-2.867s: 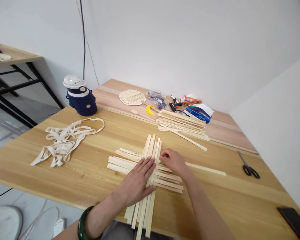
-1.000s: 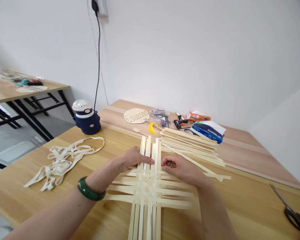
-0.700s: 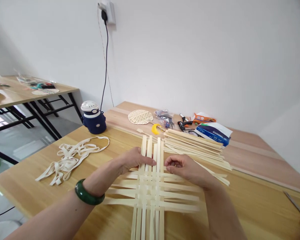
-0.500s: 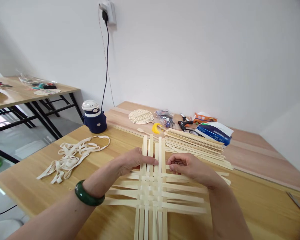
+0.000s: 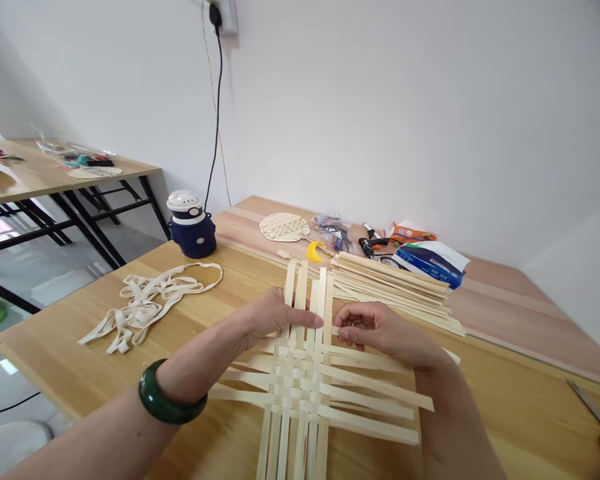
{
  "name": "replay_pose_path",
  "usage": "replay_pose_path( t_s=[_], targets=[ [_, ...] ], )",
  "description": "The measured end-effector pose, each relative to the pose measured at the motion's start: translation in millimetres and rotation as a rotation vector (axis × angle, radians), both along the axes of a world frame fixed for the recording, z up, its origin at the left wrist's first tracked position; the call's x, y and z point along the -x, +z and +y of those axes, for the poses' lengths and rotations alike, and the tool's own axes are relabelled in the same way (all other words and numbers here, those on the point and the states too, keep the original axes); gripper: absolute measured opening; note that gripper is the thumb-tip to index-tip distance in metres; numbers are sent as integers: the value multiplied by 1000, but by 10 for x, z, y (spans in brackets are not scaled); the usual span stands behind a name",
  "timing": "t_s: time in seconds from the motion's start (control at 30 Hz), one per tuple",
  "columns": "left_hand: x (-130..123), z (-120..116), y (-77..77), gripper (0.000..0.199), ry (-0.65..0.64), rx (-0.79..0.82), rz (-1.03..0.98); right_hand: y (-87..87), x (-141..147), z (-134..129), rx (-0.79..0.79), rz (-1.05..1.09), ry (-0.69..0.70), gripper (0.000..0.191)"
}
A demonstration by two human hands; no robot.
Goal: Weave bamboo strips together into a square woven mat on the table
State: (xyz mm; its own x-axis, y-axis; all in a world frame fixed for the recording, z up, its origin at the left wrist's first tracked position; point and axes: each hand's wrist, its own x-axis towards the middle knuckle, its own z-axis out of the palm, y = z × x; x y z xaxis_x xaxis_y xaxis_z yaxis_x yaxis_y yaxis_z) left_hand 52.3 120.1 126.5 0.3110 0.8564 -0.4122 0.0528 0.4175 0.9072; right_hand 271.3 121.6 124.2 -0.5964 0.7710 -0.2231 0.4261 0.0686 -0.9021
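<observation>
A panel of pale flat bamboo-like strips [image 5: 296, 381] lies woven in a cross before me, loose ends spreading on all sides. My left hand [image 5: 275, 313] is closed on the upright strips [image 5: 301, 287] at the far side of the weave, thumb across their top and the other fingers mostly hidden beneath. To its right, my right hand [image 5: 373, 327] pinches a light crosswise strip [image 5: 335, 330] between thumb and fingers, just beside the rightmost upright. The rest of that strip is largely hidden. A dark green bangle [image 5: 167, 393] circles my left wrist.
Loose strips [image 5: 395, 287] are stacked behind my right hand. White cotton tape [image 5: 150, 300] lies tangled at left, near a navy bottle [image 5: 194, 237]. Behind are a round woven fan [image 5: 284, 227], a glue gun [image 5: 373, 245] and a blue tissue pack [image 5: 430, 263]. Scissors [image 5: 595, 413] lie far right.
The weave has turned slightly, its near end swinging left and its right-hand strips sloping more toward me. My left thumb reaches a little farther right. Both hands keep their holds.
</observation>
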Motion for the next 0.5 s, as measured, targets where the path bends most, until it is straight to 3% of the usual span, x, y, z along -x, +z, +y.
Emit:
replay_pose_path(
  t_s=[0.5],
  targets=[
    [39,-27,-38,19,-38,44,-89,-100,-33,67,44,61,15,32]
  ],
)
